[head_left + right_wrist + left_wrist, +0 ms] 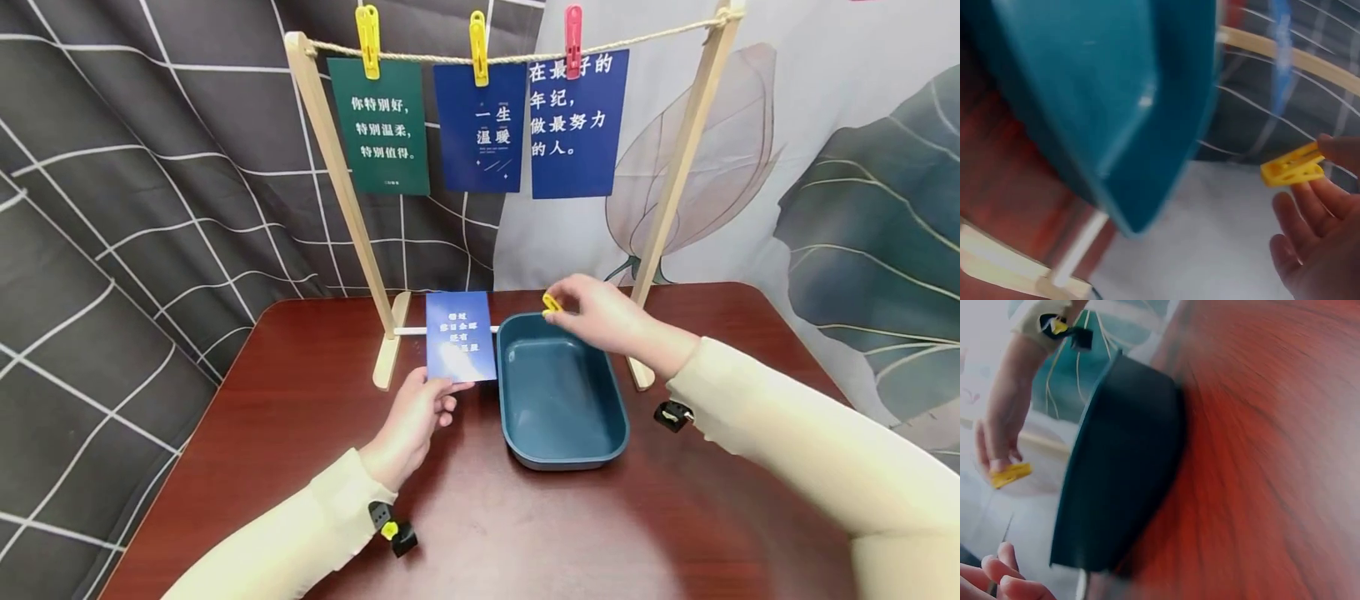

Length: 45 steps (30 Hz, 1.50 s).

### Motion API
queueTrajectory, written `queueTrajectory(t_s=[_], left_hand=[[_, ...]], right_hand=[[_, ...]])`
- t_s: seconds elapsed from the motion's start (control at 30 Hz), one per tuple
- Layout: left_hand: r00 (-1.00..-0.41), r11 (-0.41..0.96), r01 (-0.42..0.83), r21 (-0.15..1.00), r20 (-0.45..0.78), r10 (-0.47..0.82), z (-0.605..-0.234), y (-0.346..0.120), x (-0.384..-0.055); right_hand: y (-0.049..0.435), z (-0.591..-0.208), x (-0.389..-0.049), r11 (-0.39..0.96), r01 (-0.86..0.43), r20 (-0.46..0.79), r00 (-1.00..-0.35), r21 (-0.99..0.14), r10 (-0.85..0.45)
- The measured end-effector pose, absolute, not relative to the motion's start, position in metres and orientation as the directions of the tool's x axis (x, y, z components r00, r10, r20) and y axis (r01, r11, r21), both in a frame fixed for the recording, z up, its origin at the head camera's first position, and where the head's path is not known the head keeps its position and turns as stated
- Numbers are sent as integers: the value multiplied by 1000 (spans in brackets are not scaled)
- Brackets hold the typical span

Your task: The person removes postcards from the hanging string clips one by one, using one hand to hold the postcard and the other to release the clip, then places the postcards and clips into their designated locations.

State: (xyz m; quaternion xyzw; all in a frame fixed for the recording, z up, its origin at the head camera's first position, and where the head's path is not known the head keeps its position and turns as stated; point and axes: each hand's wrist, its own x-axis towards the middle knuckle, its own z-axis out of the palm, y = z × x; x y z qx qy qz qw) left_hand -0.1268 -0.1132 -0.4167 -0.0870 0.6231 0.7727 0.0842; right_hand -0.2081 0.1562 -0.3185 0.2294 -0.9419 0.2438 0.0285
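Between thumb and fingers, my left hand holds a blue card with white writing by its lower edge. My right hand pinches a yellow clothespin above the far rim of a teal bin. In the right wrist view the same clothespin sticks out from the fingertips. The bin holds nothing that I can see. Above both hands, a rope carries a green card and two blue cards, each clipped by a clothespin, two yellow and one pink.
A wooden post at the left and another at the right bear the rope, joined low by a white bar. The frame stands on a reddish-brown table. Behind hang a dark checked cloth and a pale cloth with leaf prints.
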Motion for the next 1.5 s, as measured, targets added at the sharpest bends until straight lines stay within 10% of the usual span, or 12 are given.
queueTrajectory(t_s=[0.37, 0.83, 1.0, 1.17, 1.5], left_hand=[[-905, -133, -424, 896, -423, 38, -440, -147, -125], [-876, 87, -474, 876, -479, 54, -427, -174, -99], [-948, 447, -263, 855, -314, 42, -425, -178, -113], [-984, 817, 40, 576, -121, 133, -421, -180, -134], [-944, 949, 242, 204, -174, 279, -420, -175, -155]], right_hand=[[139, -361, -230, 857, -484, -116, -854, -180, -507], [131, -387, -245, 822, -565, -166, -807, -64, -567], [131, -389, -246, 816, -576, -174, -800, -48, -575], [136, -393, -246, 812, -583, -157, -799, -31, -580], [146, -396, -249, 808, -589, -122, -801, -9, -586]])
